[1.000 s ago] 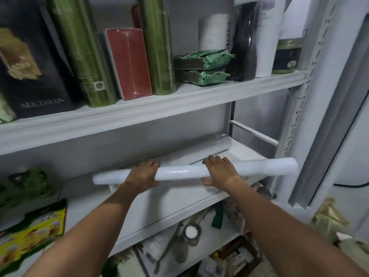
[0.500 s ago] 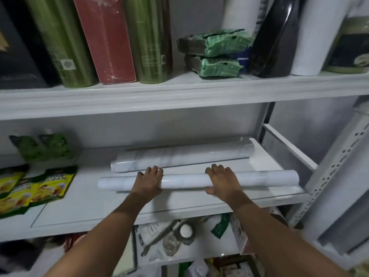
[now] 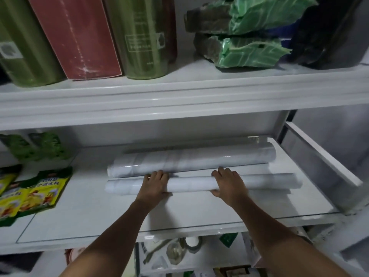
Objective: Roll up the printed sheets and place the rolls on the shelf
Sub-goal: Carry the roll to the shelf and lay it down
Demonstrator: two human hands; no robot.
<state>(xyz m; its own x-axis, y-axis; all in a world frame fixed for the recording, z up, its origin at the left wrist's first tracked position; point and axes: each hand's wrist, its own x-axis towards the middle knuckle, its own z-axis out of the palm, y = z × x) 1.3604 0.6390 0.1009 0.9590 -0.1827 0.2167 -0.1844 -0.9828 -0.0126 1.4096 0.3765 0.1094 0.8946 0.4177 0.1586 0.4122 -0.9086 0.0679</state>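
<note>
A white rolled sheet [image 3: 189, 183] lies lengthwise on the white middle shelf [image 3: 99, 212]. Just behind it lies a second, thicker roll [image 3: 191, 160] with faint grey print. My left hand [image 3: 155, 183] grips the front roll left of its middle, fingers curled over the top and thumb on the near side. My right hand [image 3: 229, 182] grips it right of the middle in the same way. The two rolls lie parallel, with only a narrow gap between them.
Yellow-green snack packets [image 3: 36, 192] lie at the shelf's left, with green packs [image 3: 38, 145] behind. A white side rail [image 3: 319, 162] bounds the right end. The upper shelf [image 3: 179, 96] carries green canisters, a red box and green packs. Clutter sits on the shelf below.
The roll has gone from the air in front of the shelf onto the middle shelf, up close to the second roll. Both hands kept hold of it throughout.
</note>
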